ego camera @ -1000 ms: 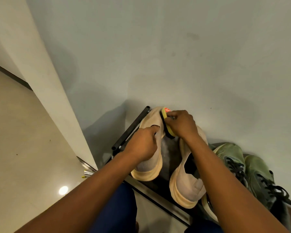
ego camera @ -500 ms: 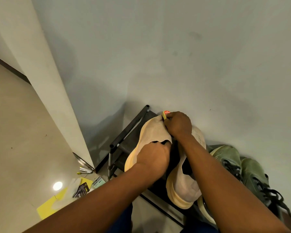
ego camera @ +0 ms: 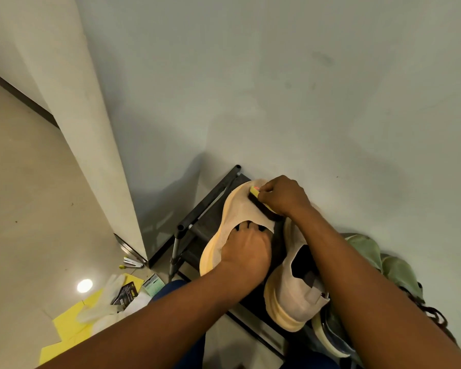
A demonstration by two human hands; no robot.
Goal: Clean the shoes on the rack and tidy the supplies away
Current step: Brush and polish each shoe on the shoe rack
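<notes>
A beige knit shoe (ego camera: 237, 211) with a pale yellow sole is tilted on its side above the black rack (ego camera: 197, 219). My left hand (ego camera: 246, 249) holds it with the fingers tucked into its opening. My right hand (ego camera: 284, 195) grips a yellow brush (ego camera: 256, 194) with dark bristles and presses it on the shoe's toe. The matching beige shoe (ego camera: 296, 286) stands on the rack to the right.
A pair of green lace-up shoes (ego camera: 394, 272) stands on the rack's right end. On the floor at lower left lie yellow sheets (ego camera: 67, 328), a white glove (ego camera: 107, 296), small packets and a white clip (ego camera: 131, 262). A wall stands close behind the rack, a white pillar on the left.
My left hand has slid from the shoe's outside into its opening and tipped the shoe onto its side. The brush has moved toward the toe. The view has dropped, showing the floor supplies.
</notes>
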